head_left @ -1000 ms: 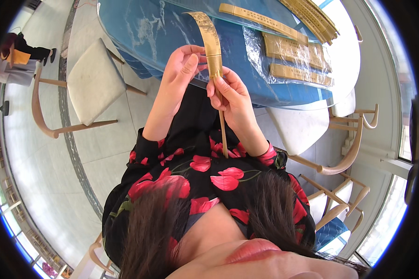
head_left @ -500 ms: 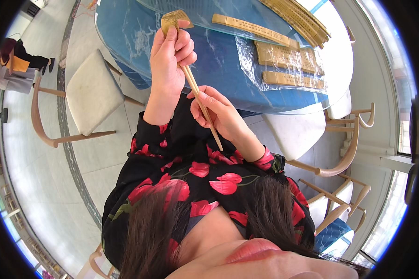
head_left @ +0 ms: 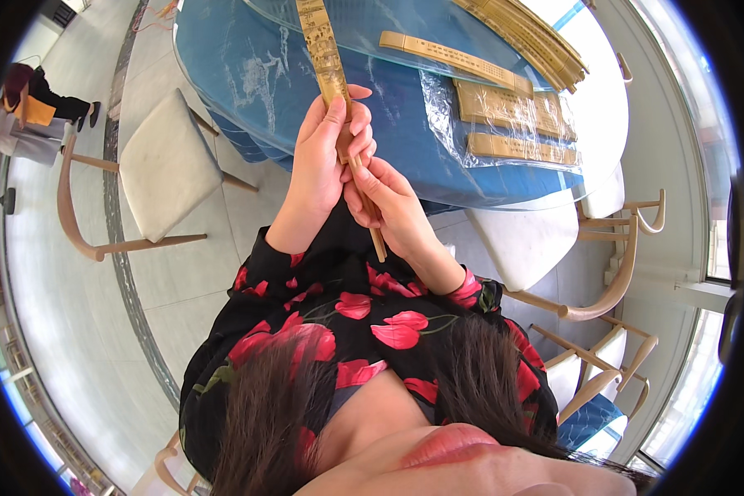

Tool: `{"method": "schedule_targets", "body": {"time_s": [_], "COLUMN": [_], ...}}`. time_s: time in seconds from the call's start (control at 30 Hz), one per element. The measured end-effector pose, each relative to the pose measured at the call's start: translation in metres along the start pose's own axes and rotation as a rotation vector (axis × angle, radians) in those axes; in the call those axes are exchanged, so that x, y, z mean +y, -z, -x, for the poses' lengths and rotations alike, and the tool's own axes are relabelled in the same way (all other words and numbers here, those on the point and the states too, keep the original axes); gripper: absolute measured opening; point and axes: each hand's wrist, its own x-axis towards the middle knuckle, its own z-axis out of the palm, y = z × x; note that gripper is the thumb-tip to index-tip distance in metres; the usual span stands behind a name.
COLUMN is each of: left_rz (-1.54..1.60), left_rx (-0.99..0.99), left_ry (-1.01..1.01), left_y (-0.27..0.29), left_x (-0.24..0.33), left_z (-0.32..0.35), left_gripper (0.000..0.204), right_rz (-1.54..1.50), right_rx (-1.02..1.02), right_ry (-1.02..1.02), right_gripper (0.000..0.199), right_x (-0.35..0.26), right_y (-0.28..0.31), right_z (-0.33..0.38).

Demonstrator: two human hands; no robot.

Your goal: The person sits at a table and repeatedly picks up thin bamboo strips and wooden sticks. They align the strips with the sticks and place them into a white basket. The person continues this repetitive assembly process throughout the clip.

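Note:
In front of me, my left hand (head_left: 316, 149) is closed round the lower part of a long gold paper chopstick sleeve (head_left: 322, 51), which points away over the table edge. Just below, my right hand (head_left: 395, 202) pinches a pair of light wooden chopsticks (head_left: 378, 241). Their near ends stick out beneath the right fingers. The far part of the chopsticks runs up into the sleeve's lower end, where my left fingers partly hide the join. Both hands nearly touch each other.
A round table (head_left: 256, 103) with a blue marbled cloth bears a glass turntable. On it lie one gold sleeve (head_left: 455, 59) and a fanned stack of sleeves (head_left: 533, 41). Clear plastic wrap (head_left: 438, 103) holds gold packs beside them. White-seated chairs (head_left: 169, 165) stand left and right.
The sleeve, folded over at my left hand before, now extends straight and long. The chopsticks have slid further up into it, and my hands have come together.

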Motion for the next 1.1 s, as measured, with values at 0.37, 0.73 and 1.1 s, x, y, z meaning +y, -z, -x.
{"method": "schedule_targets", "body": {"time_s": [0.37,0.73,1.1], "left_rz": [0.18,0.106,-0.145], "left_rx": [0.026,0.023,-0.094], "left_ry": [-0.181,0.007,-0.149], "left_y": [0.024,-0.009,-0.022], "left_x": [0.03,-0.011,-0.02], "left_z": [-0.031,0.028,0.037], "left_gripper": [0.027,0.026,0.026], "right_rz": [0.333,0.527,0.413], "right_rx": [-0.093,0.148,0.3], "right_ry": [-0.157,0.17,0.526], "right_gripper": [0.032,0.014,0.012], "right_x": [0.006,0.01,0.028], "right_y": [0.018,0.017,0.01], "right_z": [0.048,0.011,0.006]}}
